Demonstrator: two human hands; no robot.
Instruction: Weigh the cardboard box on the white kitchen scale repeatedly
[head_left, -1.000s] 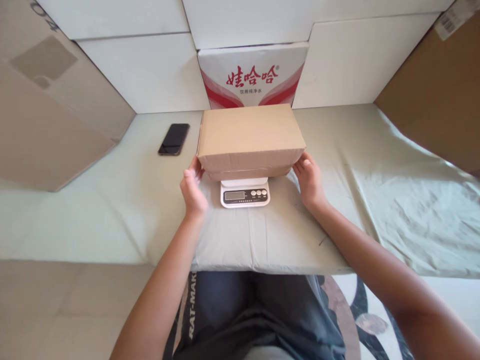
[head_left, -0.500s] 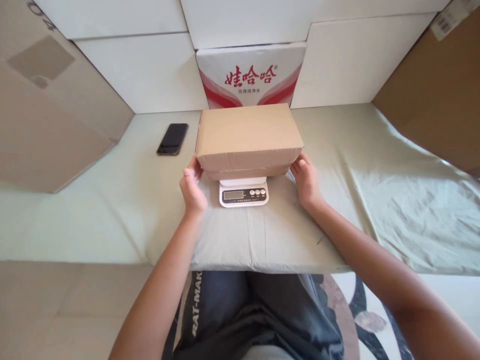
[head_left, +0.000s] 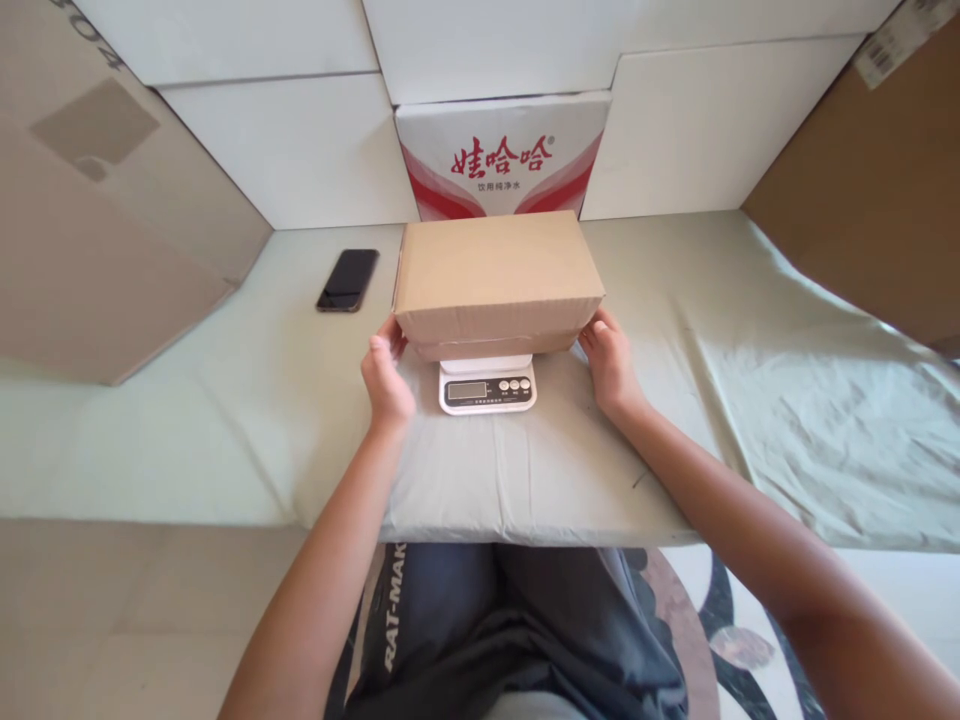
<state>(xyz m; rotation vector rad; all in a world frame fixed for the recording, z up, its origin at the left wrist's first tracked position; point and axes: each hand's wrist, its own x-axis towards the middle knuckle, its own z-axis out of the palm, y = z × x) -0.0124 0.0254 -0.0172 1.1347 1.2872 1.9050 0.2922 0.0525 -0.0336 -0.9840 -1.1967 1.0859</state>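
Note:
A closed brown cardboard box [head_left: 499, 262] rests on a white digital kitchen scale [head_left: 487, 388], whose display and buttons stick out in front of it. Against the box's left side is my left hand [head_left: 386, 375], its fingertips reaching behind the lower corner. My right hand [head_left: 611, 365] touches the lower right corner in the same way. Between them the two hands hold the box by its sides. The scale's plate is mostly hidden under the box, and its display shows no digits that I can read.
A black phone [head_left: 349, 280] lies left of the box on the pale green cloth [head_left: 262, 430]. Behind stands a white carton with red lettering [head_left: 499, 150] among white panels. Large brown cartons flank the surface on the left [head_left: 127, 250] and right [head_left: 870, 210].
The view has shifted very slightly. Both hands stay at the sides of the box, and the box stays on the scale.

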